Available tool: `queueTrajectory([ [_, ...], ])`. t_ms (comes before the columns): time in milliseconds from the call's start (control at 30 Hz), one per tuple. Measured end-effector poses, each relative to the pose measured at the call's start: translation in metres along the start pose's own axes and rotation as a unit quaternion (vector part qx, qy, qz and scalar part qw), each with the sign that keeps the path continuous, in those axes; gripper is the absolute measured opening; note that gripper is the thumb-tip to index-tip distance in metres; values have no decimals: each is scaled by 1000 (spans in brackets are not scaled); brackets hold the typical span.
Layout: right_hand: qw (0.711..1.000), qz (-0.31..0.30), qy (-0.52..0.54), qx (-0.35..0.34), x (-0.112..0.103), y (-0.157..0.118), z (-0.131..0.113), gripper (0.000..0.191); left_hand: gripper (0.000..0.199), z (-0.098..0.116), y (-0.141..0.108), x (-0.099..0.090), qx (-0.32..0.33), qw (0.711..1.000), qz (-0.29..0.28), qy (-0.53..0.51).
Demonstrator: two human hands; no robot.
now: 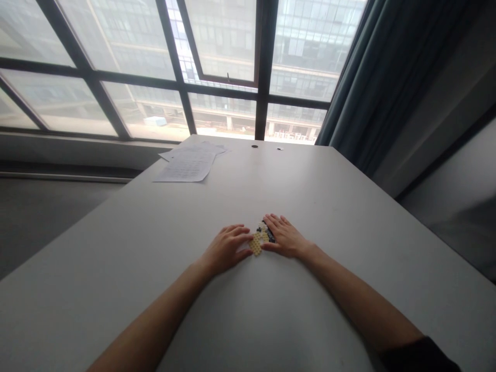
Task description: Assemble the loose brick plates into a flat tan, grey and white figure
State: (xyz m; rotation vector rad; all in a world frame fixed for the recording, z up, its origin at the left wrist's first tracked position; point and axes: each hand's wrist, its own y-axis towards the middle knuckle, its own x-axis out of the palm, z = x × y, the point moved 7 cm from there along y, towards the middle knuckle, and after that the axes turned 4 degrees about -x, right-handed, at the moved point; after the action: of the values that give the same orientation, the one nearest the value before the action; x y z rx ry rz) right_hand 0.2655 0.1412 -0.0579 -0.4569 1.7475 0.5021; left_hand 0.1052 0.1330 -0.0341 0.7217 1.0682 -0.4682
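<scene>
On the white table a small cluster of building-brick pieces lies between my two hands. A yellow studded plate (pixel 256 246) is at its near side. White pieces (pixel 262 227) and black pieces (pixel 270 236) sit beyond it and to its right. My left hand (pixel 230 247) rests at the cluster's left side, fingers stretched out and slightly bent, the tips at the yellow plate's edge. Over the right side lies my right hand (pixel 283 236), palm down with fingers extended, hiding part of the black pieces. Whether the pieces are joined together I cannot tell.
Printed paper sheets (pixel 188 164) overlap at the table's far left. Near the far edge are a dark round cable hole (pixel 254 146) and a smaller light-and-dark spot (pixel 279 149). Large windows stand behind the white table (pixel 248 320), with a dark curtain (pixel 372 77) at the right.
</scene>
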Motion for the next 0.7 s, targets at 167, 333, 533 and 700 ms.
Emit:
queueTrajectory([
  [167, 1000, 17, 12, -12, -1, 11, 0, 87, 28, -8, 3, -2, -44, 997, 45, 45],
  [333, 997, 67, 10, 21, -4, -5, 2, 85, 34, 2, 0, -14, -75, 990, 100, 60],
  [533, 996, 62, 6, 66, -2, -27, 6, 72, 41, 29, 1, -5, -92, 990, 76, 77],
  [700, 994, 88, 18, 66, -7, -28, 5, 56, 33, 13, 2, -3, -124, 985, 82, 92],
])
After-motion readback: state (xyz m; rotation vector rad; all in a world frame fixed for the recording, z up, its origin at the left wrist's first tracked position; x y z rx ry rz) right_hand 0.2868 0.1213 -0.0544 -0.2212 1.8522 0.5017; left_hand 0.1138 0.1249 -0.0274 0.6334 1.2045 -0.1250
